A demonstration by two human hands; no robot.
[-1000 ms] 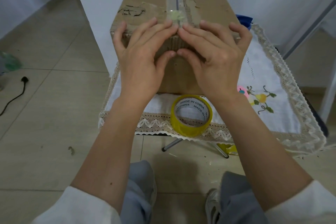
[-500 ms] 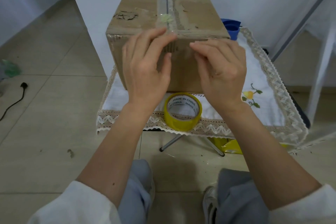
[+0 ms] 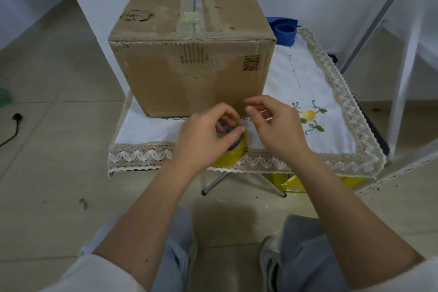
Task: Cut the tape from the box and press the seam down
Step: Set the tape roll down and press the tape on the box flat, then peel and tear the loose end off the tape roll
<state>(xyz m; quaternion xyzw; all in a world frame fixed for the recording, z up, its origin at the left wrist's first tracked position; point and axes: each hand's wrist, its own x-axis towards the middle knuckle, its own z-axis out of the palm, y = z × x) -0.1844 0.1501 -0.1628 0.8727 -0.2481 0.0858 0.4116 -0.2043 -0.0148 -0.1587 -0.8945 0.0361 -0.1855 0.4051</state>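
A brown cardboard box (image 3: 189,54) stands on a small table covered by a white lace-edged cloth (image 3: 308,83). Clear tape runs along the top seam (image 3: 193,2) and folds over the front edge. In front of the box lies a yellow tape roll (image 3: 233,157). My left hand (image 3: 206,135) grips the roll, with fingers inside its core and thumb on its rim. My right hand (image 3: 277,125) hovers just right of the roll, fingers loosely curled and apart, holding nothing I can see.
A blue tape roll (image 3: 285,32) sits behind the box at its right. A white metal frame (image 3: 403,73) stands to the right. Yellow packaging (image 3: 291,184) lies under the table by its metal legs (image 3: 213,185). A black cable (image 3: 11,128) lies on the tiled floor at left.
Both hands left the box's front top edge and came down to the table front. My left hand has taken hold of the yellow tape roll.
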